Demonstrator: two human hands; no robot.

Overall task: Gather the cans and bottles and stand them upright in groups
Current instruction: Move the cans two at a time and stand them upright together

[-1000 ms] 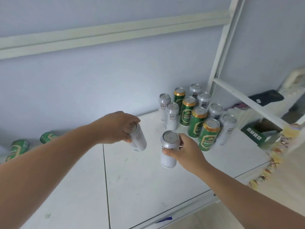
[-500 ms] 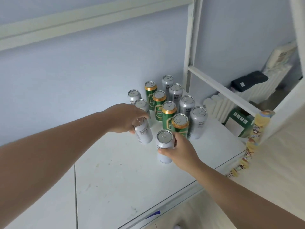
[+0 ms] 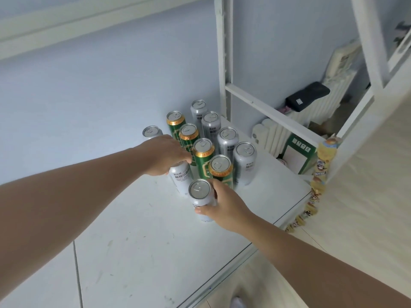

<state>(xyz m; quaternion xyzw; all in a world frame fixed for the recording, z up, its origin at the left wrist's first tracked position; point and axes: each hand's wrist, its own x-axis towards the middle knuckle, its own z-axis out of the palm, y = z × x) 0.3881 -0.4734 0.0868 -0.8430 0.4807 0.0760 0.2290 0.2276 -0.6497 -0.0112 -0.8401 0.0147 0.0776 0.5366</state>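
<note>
The right hand (image 3: 224, 204) has its thumb and fingers wrapped around the body of a silver can (image 3: 201, 197), which stands upright, long axis vertical, on the white desk (image 3: 144, 252) just in front of the cluster. The left hand (image 3: 165, 155) is curled down over the top of a second silver can (image 3: 181, 177), grasping it by the upper rim; this can leans slightly, its base toward the desk's near edge, and sits just behind and left of the right hand's can, close beside the nearest green can (image 3: 220, 172). Beyond the fingers, toward the desk's far right corner, the group stands upright: a row of green cans (image 3: 189, 137) flanked on the right by a row of silver cans (image 3: 228, 141), with a lone silver can (image 3: 152, 132) at the far left. Both held cans appear meant for the left-hand silver row, so each likely needs only a short push away from the person; the left hand's can probably needs straightening first.
</note>
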